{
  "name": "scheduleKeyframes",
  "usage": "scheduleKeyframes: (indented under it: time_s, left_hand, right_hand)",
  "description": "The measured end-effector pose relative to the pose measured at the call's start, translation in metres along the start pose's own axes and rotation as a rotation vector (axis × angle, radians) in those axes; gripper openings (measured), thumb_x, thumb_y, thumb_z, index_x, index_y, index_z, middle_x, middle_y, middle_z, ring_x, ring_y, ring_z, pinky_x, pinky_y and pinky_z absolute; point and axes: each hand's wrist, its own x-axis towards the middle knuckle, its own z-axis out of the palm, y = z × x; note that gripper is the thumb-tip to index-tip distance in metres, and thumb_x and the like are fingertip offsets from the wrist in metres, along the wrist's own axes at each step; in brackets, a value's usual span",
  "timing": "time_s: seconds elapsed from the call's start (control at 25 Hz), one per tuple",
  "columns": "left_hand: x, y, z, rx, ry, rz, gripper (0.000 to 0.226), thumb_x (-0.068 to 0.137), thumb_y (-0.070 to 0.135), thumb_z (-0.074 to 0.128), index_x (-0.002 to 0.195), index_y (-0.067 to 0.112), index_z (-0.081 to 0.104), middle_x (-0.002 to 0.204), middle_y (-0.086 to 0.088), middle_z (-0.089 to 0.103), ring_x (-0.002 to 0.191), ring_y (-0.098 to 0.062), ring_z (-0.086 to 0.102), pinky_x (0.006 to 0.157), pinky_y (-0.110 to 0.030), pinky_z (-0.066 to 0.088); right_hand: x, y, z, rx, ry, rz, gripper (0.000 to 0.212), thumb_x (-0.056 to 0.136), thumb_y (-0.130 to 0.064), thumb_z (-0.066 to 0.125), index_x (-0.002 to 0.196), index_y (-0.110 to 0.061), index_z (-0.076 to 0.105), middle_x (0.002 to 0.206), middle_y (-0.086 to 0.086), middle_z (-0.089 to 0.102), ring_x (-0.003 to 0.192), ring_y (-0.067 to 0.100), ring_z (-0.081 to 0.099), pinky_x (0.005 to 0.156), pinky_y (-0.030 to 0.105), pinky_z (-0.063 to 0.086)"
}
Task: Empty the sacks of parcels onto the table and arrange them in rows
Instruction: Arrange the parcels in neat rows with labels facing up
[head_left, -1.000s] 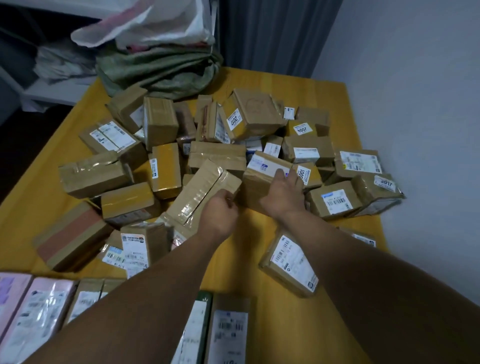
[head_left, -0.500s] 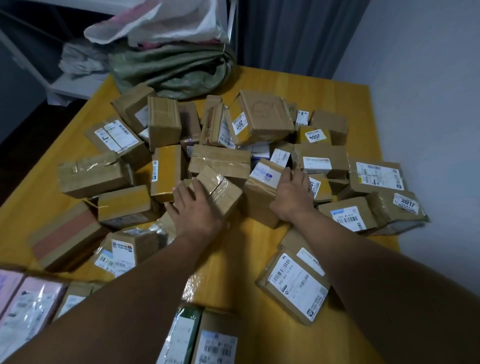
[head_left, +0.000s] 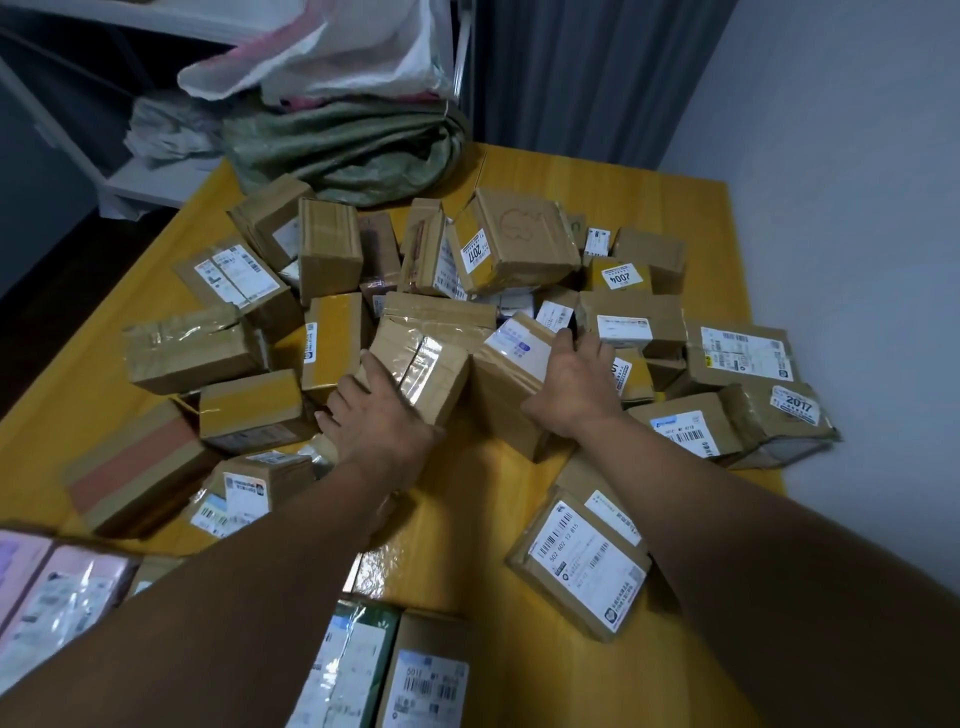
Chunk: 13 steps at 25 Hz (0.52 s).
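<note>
Dozens of brown parcels lie heaped on the yellow table (head_left: 613, 171), and the head camera, the only view, shows both hands pushed into the near edge of that heap.

Taking the heap as the landmark: the left hand (head_left: 379, 415) lies spread over the near end of a tape-wrapped box (head_left: 421, 371) at the heap's front, fingers (head_left: 363, 366) draped on its top and side, pressing rather than lifted clear; whether the thumb has closed underneath I cannot tell. The right hand (head_left: 571, 379) is just beside it, wrapped over the top of a taller box with a white label (head_left: 511, 374), fingertips hooked on its far edge. Behind the heap sit the emptied sacks (head_left: 343, 145), green and white, slumped at the table's far end. In front of the heap, by the near edge, a few flat parcels (head_left: 426, 680) already lie side by side, and one labelled parcel (head_left: 584, 566) rests alone under the right forearm.

The risks look plain. Both boxes prop up neighbours, so pulling them out could let the small parcels leaning above slide or tumble. The parcels at the heap's right sit near the table edge beside the wall and could be nudged off. The right forearm, drawn back low, might sweep the lone parcel askew.
</note>
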Motion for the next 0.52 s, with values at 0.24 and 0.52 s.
scheduleKeyframes:
  time_s: [0.24, 0.52]
  left_hand:
    - [-0.022, 0.008, -0.045, -0.272, -0.024, -0.066, 0.118, 0.064, 0.064, 0.076, 0.153, 0.026, 0.008, 0.145, -0.018, 0.033, 0.136, -0.042, 0.029, 0.108, -0.058, 0.031]
    - [-0.107, -0.014, -0.094, -1.261, -0.768, -0.17, 0.049, 0.087, 0.054, 0.061, 0.123, 0.02, 0.06, 0.113, -0.015, 0.07, 0.108, -0.034, 0.064, 0.1, -0.053, 0.047]
  right_hand:
    - [-0.044, -0.015, -0.064, 0.05, 0.039, 0.111, 0.098, 0.07, -0.049, 0.081, 0.143, -0.005, 0.032, 0.136, 0.017, 0.037, 0.129, 0.034, 0.029, 0.091, 0.035, 0.036]
    - [-0.145, -0.024, -0.091, 0.193, 0.118, 0.302, 0.106, 0.067, -0.045, 0.083, 0.147, -0.006, 0.026, 0.144, 0.019, 0.035, 0.135, 0.037, 0.032, 0.105, 0.041, 0.039]
